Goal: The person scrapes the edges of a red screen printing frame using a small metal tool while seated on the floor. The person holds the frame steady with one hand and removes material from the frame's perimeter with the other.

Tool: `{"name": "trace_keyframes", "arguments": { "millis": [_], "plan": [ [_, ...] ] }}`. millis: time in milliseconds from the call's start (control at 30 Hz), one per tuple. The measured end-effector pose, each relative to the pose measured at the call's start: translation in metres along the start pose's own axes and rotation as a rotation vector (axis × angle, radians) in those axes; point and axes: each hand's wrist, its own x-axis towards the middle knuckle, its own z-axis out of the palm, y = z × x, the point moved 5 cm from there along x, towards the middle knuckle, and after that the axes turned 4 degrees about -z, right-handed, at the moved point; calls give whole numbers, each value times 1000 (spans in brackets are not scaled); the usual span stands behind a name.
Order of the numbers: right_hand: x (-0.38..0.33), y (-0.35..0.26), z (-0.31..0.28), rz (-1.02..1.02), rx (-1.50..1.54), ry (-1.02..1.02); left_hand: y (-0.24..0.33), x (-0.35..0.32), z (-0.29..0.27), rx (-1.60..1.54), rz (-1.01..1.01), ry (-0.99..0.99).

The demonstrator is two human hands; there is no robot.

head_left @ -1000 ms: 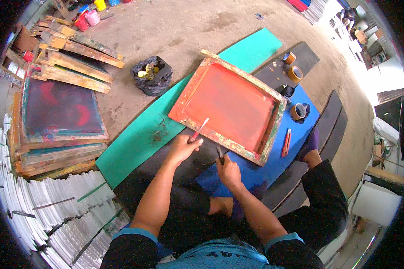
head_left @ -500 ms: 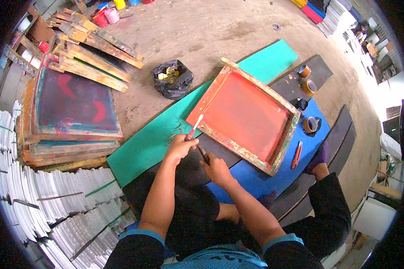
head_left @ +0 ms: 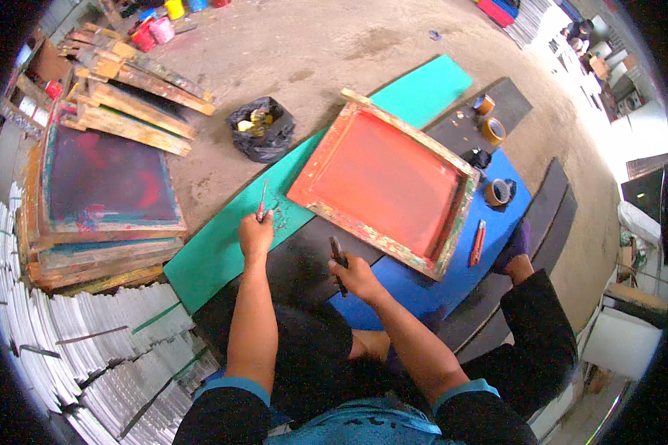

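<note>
My left hand (head_left: 255, 234) is closed round a red-handled tool with a thin metal shaft (head_left: 263, 196), its tip pointing away above the green foam strip (head_left: 223, 230). In my right hand (head_left: 358, 278) is a slim dark tool (head_left: 337, 256), held roughly upright over the black mat. Its exact kind does not show. Just beyond both hands lies a paint-spattered wooden screen frame (head_left: 393, 248) with an orange-red mesh (head_left: 386, 182). It rests across the green, black and blue strips. To the right of my right hand, a red slim tool (head_left: 478, 243) lies on the blue mat (head_left: 508, 178).
A black plastic bag with scraps (head_left: 262, 141) stands beyond the green strip. Tape rolls (head_left: 493, 131) lie at the right. Stacked screen frames (head_left: 111, 178) with wooden-handled squeegees (head_left: 137, 111) stand at the left, near bundled white sheets (head_left: 67, 334). Paint buckets (head_left: 162, 31) are farther back.
My hands have moved apart: the left one, with the red-handled tool, has gone left away from the frame's corner. The dark tool in my right hand now shows more fully.
</note>
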Motion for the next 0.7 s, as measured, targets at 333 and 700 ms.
{"name": "trace_keyframes", "arguments": {
  "millis": [333,700],
  "plan": [
    [-35,44,-68,187,323,-17,56,-49,37,-26,265,-270],
    [-26,50,-79,225,243,-23,62,-65,47,17,310,-353]
  ]
}}
